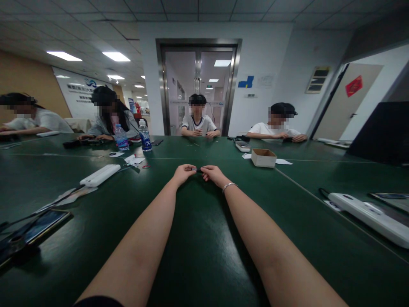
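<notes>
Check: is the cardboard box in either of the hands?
No, the box sits on the table, apart from both hands, beyond the right hand.

Dark green tabletop [198,238], white and pale things on it.
A white power strip [100,175] lay near left, another white power strip [367,215] near right; the far cardboard box [263,157] was tan, the two bottles [145,137] had blue labels, the wrist bracelet [229,185] silver.

Both forearms are bare from elbow to wrist. The right wrist carries a thin silver bracelet [229,185] with a beaded look. A dark sleeve edge [97,302] shows at the upper left arm, near the bottom border.
</notes>
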Motion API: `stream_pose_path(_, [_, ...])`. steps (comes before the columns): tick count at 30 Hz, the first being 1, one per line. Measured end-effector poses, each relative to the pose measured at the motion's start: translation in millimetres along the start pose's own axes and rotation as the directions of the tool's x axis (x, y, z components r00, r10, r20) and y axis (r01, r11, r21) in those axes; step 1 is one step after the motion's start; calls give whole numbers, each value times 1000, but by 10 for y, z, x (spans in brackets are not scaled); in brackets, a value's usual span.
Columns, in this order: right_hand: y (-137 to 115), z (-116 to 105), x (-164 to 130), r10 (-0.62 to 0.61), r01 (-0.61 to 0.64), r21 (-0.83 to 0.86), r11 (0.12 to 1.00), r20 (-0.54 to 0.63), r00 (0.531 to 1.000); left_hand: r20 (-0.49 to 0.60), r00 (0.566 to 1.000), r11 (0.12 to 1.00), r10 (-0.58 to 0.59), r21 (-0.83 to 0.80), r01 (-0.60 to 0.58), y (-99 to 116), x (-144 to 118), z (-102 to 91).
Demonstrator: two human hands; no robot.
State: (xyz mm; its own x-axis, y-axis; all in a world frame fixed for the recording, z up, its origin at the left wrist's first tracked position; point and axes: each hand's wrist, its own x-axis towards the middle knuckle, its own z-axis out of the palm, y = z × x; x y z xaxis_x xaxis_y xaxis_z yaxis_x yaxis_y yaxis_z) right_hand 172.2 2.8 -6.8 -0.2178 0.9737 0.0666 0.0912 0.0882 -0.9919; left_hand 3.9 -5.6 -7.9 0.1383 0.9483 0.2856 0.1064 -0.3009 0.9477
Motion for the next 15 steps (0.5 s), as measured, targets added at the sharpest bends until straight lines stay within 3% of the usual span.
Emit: stream_pose_path(15, [-18,-42,-67,-53,49,142,989,28,998,3,999,996,-53,79,52,-95,70,-15])
